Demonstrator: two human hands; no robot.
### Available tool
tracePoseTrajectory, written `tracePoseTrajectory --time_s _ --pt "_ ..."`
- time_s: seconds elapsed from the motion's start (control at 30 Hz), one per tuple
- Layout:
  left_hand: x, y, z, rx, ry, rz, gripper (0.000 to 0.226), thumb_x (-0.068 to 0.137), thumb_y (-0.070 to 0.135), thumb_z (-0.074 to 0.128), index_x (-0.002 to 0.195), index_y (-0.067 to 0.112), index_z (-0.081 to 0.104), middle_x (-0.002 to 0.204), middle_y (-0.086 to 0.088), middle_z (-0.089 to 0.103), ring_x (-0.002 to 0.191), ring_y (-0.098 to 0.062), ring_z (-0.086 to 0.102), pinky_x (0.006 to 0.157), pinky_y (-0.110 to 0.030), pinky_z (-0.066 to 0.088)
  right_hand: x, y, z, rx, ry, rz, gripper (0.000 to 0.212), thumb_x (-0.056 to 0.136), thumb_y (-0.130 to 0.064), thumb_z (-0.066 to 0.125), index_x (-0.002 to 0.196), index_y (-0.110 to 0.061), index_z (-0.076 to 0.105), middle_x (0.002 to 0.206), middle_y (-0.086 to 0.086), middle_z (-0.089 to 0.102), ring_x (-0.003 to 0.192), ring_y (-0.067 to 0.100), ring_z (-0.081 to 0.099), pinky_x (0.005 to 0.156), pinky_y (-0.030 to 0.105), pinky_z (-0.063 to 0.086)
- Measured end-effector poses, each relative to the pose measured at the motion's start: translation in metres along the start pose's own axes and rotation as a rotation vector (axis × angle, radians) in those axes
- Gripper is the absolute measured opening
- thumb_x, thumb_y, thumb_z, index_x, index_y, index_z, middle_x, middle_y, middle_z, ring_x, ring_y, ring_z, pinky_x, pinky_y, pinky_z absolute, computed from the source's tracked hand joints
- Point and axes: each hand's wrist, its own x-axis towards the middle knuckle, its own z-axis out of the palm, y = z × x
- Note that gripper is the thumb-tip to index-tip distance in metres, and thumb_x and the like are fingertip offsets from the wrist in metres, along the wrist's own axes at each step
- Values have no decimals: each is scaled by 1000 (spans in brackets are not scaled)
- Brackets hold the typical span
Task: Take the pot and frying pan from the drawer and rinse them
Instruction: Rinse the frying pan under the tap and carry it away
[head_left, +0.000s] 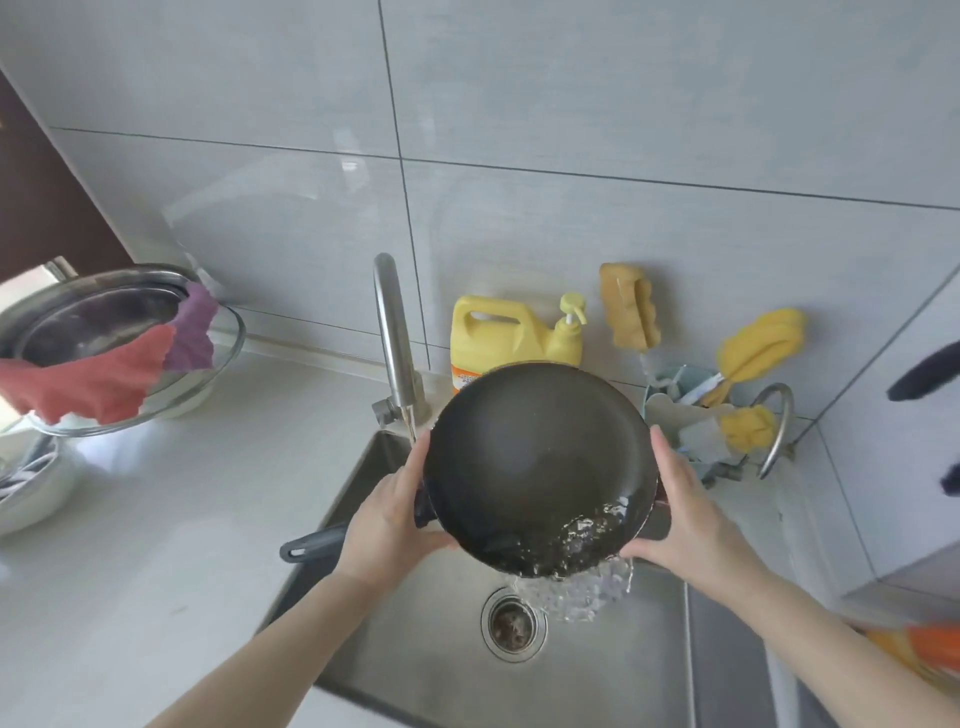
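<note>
Over the sink (395, 670), at centre frame, the person tilts a dark round pot (537, 467) toward the lower right, and water pours off its lower rim toward the drain (513, 623). The left hand (387, 512) grips the pot's left side, fingers curled round the rim and what looks like a side handle; the right hand (693, 519) presses its spread palm and fingers against the right wall and underside. The frying pan (314, 543) seems to lie in the basin beneath, since only a grey handle shows, poking out to the left under the left hand; its body is hidden. The main risk is a slip: the pot is wet, and the right hand only presses rather than clasps, so a steeper tilt could let it slide out and drop onto the pan or the basin. Water leaving the rim in a broad sheet could also splash over the right edge of the sink onto the surface (171, 571) if the pour speeds up. At upper centre, the faucet (395, 338) stands just beside the pot's upper left rim, so swinging the pot back upright could knock it. Behind the pot, the yellow detergent jug (498, 338) and the sponge holder (691, 431) at right sit close enough to be bumped by the far rim.
</note>
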Motion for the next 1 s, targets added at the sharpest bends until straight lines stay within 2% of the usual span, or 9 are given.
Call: tracePoseTrajectory --time_s 0.1,0.2,0.27,0.37,0.5,0.6,0.77,0.87,1.0 --pt "6 12 1 130 189 140 126 62 49 87 155 35 3 100 -3 66 83 -24 60 66 -40 55 0 -3 -13 -65 172 -83 139 61 -25 92 143 -59 -15 151 -10 20 127 -6 28 103 17 29" --pt "18 25 -2 235 403 277 107 70 53 79 150 15 18 115 -8 61 89 -25 58 69 -38 54 3 -3 -29 -166 401 -201 123 56 -23 90 151 -13 13 142 18 39 129 21 35 105 16 23" --pt "26 37 -9 269 493 357 95 78 57 68 146 11 21 107 -9 60 83 -24 55 68 -35 51 4 -13 -46 -196 457 -230 101 67 -38 80 141 5 26 133 19 42 120 29 42 105 21 33" --pt "38 55 -23 290 584 453 90 80 51 70 142 6 21 87 -12 59 75 -23 53 63 -35 51 2 -28 -68 -188 531 -298 87 85 -56 61 128 14 33 125 18 39 111 33 43 105 8 26" --pt "46 70 -35 316 668 476 90 72 44 82 134 1 34 84 -13 60 77 -20 49 61 -35 52 -1 -45 -87 -118 601 -182 95 63 -25 88 130 12 32 125 27 44 109 31 40 104 11 26" --pt "49 73 -39 327 687 507 88 74 45 81 134 1 34 95 -5 51 79 -19 48 64 -33 50 -1 -40 -88 -140 659 -228 91 59 -23 89 126 5 34 113 34 50 106 34 45 104 2 26" --pt "38 61 -26 260 493 433 99 77 59 68 149 12 19 108 -5 58 88 -22 57 71 -35 53 -1 -28 -73 -140 466 -245 105 65 -38 84 141 3 25 133 17 42 123 32 43 105 21 30" --pt "24 50 -22 130 200 213 117 67 68 72 156 29 7 123 0 62 101 -20 59 73 -32 52 -4 -18 -56 -83 204 -150 135 58 -33 88 156 -26 -4 156 -10 19 144 12 25 112 16 20" --pt "18 26 -31 -38 -247 -13 130 62 53 85 148 54 -12 110 12 67 97 -13 62 77 -26 48 -4 -10 -29 64 -76 51 149 49 -33 96 149 -52 -12 151 -22 22 130 1 40 109 31 37"
